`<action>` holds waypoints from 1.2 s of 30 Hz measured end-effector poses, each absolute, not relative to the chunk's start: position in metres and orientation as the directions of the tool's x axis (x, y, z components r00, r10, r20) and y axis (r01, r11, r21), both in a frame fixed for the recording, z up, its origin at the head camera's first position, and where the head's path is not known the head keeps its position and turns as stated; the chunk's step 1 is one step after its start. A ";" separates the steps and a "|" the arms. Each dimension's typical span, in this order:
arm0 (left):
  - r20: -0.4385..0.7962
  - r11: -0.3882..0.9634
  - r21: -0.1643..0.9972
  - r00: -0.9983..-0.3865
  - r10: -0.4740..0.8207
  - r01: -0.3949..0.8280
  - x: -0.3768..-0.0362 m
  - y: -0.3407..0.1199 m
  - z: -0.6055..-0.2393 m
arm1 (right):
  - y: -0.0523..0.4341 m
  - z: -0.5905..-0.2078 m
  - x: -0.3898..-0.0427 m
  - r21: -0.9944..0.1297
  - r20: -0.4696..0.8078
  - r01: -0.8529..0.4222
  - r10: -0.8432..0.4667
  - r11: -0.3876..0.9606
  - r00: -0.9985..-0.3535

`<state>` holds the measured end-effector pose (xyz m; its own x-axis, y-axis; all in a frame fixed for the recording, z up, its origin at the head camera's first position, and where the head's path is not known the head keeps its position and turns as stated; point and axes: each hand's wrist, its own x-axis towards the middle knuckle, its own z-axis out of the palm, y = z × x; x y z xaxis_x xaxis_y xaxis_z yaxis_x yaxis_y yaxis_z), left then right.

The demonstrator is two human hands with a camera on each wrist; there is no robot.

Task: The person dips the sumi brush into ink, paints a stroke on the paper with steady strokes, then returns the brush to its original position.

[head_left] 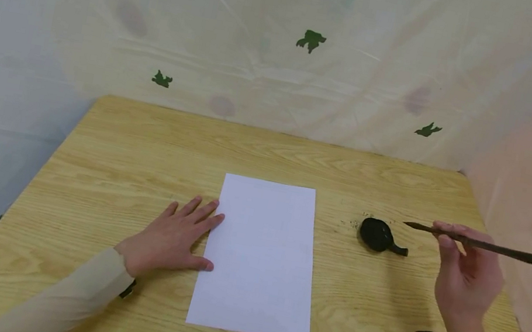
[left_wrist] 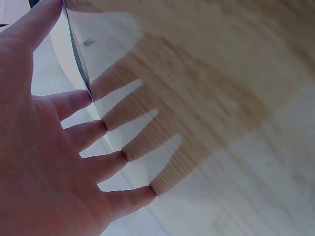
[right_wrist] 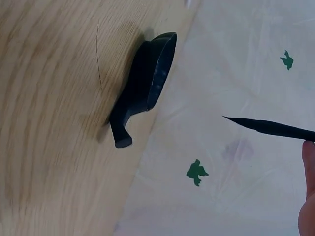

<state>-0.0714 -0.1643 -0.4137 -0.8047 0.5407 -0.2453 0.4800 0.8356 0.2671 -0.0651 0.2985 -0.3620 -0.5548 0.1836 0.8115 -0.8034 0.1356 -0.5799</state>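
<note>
No readable text, label, brand, number or sign appears in any view. The white sheet of paper at the middle of the wooden table is blank, carrying no writing or print. The translucent curtain at the far side and on both flanks bears only small dark green shapes, which are figures and not letters or numerals. The black ink dish to the right of the sheet and the dark brush carry no legible marking.
</note>
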 end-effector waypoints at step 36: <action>-0.249 0.834 0.310 -0.808 0.534 0.456 -0.072 -0.165 -0.417 | 0.315 -0.406 -0.102 -0.911 0.408 -0.345 0.359 0.227 -0.840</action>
<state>-0.0715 -0.1649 -0.4170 -0.8079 0.5344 -0.2487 0.4561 0.8340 0.3104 -0.1019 0.3152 -0.4057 -0.8396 0.3588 0.4078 -0.3454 0.2267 -0.9106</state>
